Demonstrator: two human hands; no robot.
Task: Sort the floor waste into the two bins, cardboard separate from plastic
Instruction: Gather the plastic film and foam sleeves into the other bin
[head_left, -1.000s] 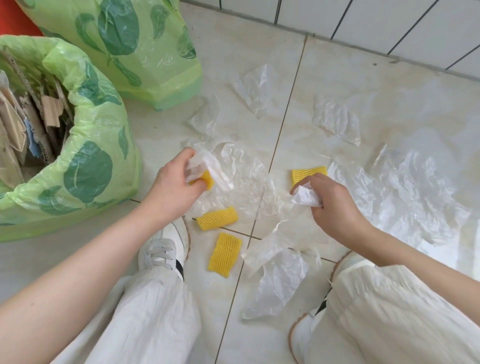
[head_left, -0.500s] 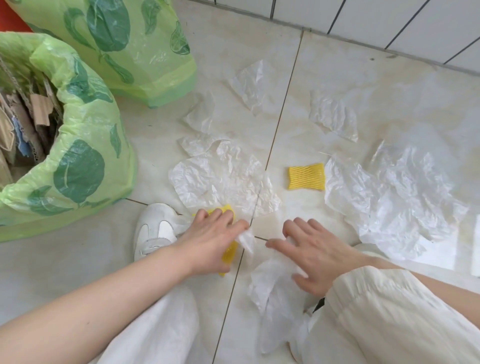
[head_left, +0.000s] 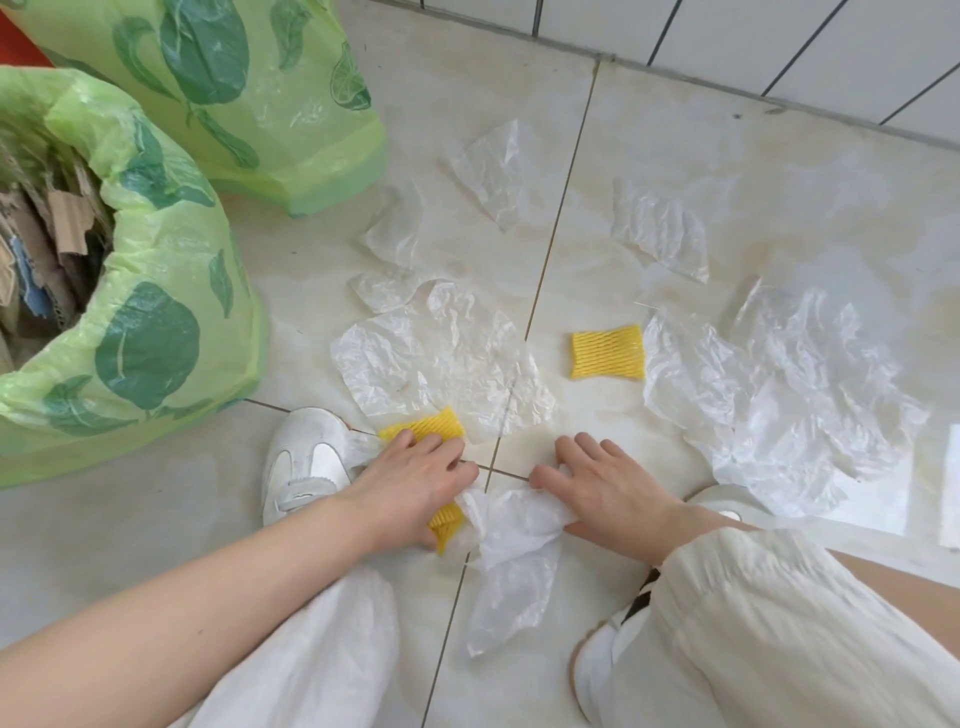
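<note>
From the head camera we see our near bin (head_left: 156, 312), lined with a green leaf-print bag, holding torn cardboard (head_left: 57, 228). The far bin (head_left: 270, 104) hides its contents. Our left hand (head_left: 410, 478) presses flat, fingers spread, on yellow foam nets (head_left: 423, 426) beside our shoe (head_left: 301, 457). Our right hand (head_left: 602, 488) lies open on a crumpled plastic sheet (head_left: 514, 551). Another net (head_left: 608, 353) lies apart among loose plastic (head_left: 789, 395).

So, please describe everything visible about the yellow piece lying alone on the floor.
The yellow foam net is a small, roughly rectangular sleeve with a ribbed mesh texture, looking soft and spongy. It lies flat on the beige floor tile, untouched by either hand. Its right edge meets or slightly overlaps a crumpled clear plastic sheet.
</note>
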